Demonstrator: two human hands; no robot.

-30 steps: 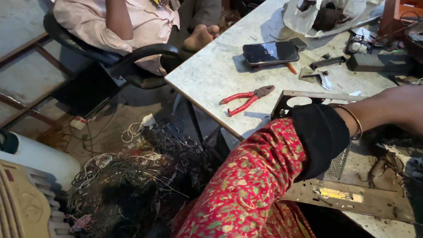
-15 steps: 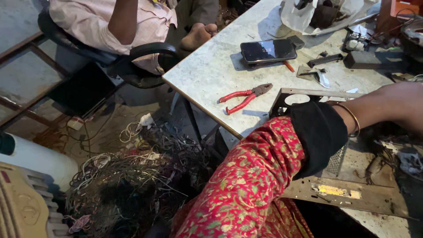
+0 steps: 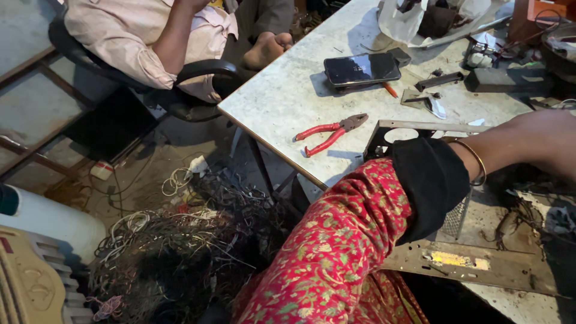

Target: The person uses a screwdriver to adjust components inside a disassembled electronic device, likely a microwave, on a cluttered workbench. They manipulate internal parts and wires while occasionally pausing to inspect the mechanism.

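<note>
left hand [image 3: 549, 141]: at right frame edge, fingers cut off, grip unclear
nearest: metal frame [image 3: 420, 127], red pliers [image 3: 329, 132] on table [image 3: 282, 102]

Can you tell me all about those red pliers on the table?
The pliers have two red-coated handles and dark metal jaws with a round pivot between. The handles are spread apart, pointing left toward the table edge; the jaws point right, toward a metal frame. They lie flat on the pale speckled tabletop, below a dark phone. No hand touches them; only the table does.
</note>
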